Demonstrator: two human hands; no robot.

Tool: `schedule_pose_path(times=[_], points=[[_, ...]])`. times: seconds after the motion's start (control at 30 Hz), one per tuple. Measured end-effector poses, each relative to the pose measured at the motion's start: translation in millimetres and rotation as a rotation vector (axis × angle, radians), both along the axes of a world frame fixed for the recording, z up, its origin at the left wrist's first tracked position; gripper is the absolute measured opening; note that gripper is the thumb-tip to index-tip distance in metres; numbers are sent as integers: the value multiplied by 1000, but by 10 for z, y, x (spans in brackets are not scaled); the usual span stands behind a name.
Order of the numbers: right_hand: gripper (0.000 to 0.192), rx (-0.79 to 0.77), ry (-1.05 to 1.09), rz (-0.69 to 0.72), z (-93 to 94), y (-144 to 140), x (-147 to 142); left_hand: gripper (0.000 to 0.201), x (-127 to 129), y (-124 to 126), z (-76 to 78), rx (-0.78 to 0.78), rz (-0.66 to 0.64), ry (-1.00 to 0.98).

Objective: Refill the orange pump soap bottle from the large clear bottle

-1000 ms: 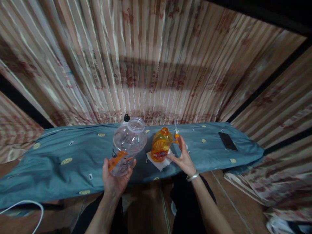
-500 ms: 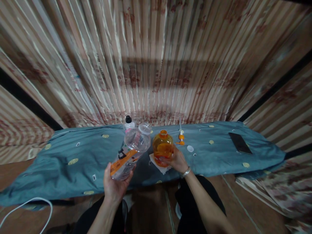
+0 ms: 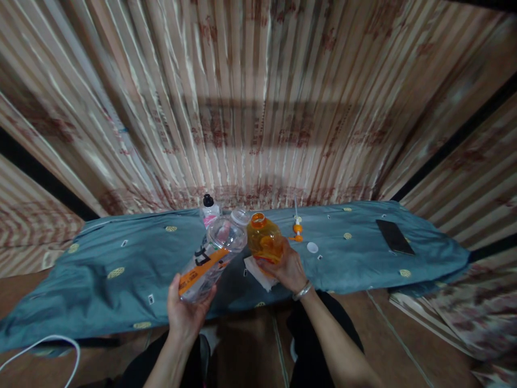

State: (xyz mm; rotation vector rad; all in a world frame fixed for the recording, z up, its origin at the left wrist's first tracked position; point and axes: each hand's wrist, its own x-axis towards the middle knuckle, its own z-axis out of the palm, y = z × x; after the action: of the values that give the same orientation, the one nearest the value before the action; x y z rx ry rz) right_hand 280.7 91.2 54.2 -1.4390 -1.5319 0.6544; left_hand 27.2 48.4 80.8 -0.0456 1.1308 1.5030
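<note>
Head camera showed your left hand [image 3: 186,312] gripping the base of a clear empty bottle [image 3: 213,254], tilted so its open mouth nearly met the orange bottle [image 3: 264,241]. Your right hand [image 3: 287,268] was wrapped around that orange bottle, tipped toward the clear one above a white tissue [image 3: 258,269] on the blue-covered desk [image 3: 121,269]. An orange pump [image 3: 297,229], a white cap [image 3: 312,247] and a phone [image 3: 393,236] lay to the right

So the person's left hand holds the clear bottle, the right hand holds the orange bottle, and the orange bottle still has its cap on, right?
Not quite. In the head view the orange bottle in the right hand is uncapped, its mouth open. The left hand does hold the clear bottle.
</note>
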Motion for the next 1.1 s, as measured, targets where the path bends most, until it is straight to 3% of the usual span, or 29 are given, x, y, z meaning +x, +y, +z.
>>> schedule_pose_path(times=[0.23, 0.67, 0.8, 0.97, 1.1], points=[[57, 12, -41, -22, -79, 24, 17, 34, -59, 8, -57, -19, 57, 29], [63, 55, -77, -40, -235, 62, 57, 15, -69, -12, 15, 37, 120, 95], [65, 49, -61, -55, -284, 69, 27, 27, -112, -23, 15, 93, 126, 127], [73, 29, -55, -106, -318, 42, -46, 72, -161, -51, 57, 172, 119, 181], [70, 50, -39, -123, -339, 36, -89, 79, -174, -58, 89, 195, 99, 210]])
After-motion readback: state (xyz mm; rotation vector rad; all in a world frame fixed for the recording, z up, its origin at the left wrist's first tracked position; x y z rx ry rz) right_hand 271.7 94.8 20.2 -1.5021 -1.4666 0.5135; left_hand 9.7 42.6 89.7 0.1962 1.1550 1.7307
